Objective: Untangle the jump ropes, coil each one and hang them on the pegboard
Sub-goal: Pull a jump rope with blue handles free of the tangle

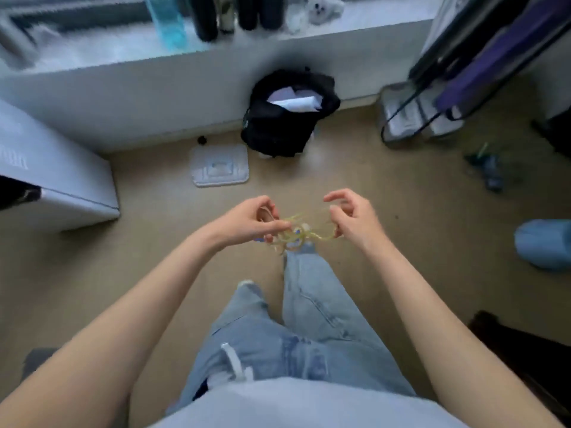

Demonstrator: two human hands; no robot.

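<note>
two hands (309, 222) pinch tangled ropes (298, 233)

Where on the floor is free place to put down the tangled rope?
Bare floor lies between the white box, the flat white lid and the left hand. It is crowded on the right, near the black bag and blue object.

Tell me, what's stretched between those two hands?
A tangle of yellowish jump rope, pinched by the left hand and the right hand, seen from the head camera.

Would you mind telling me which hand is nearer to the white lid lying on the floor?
Left. The left hand is just below and slightly right of the white lid in the picture; the right hand is farther right, beyond the tangled rope.
</note>
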